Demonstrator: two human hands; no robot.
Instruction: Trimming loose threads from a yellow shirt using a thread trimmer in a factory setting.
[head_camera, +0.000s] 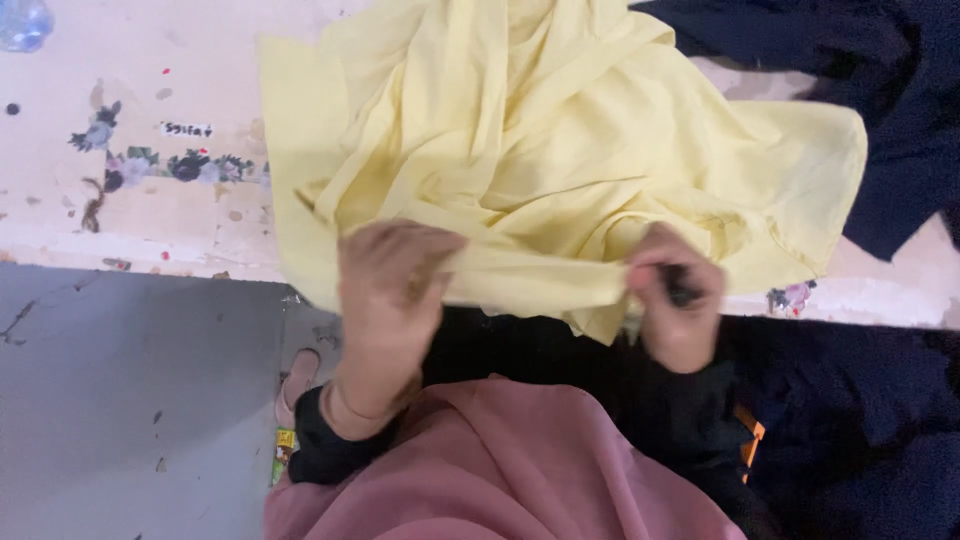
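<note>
So both hands were on a pale yellow cloth (540, 150) that was heaped in loose folds on a worn, cream table top (130, 200) with a faded flower pattern. The cloth spilled over the near edge of the table, and that near hem was what the person was working with.

The left hand (390, 290) had its fingers curled down over the hem, pinching the fabric, with the back of the hand facing the camera. The right hand (675, 295) was closed in a fist-like grip on the same hem a bit further along, and the edge ran fairly taut between the two hands. There was something small and dark (680, 288) tucked in the right fingers, but I couldn't tell what it was, too blurry.

Dark navy fabric (890, 120) lay on the table at the far right, touching the yellow cloth's corner, and more of it hung below the table edge on that side. A pink garment (500, 470) filled the bottom of the view, with dark sleeves (320, 450) at the wrists. Grey floor (120, 400) showed to the left, with a foot in a pale sandal (297, 380) near the table edge. A clear plastic bottle (22, 22) sat in the far left corner.
</note>
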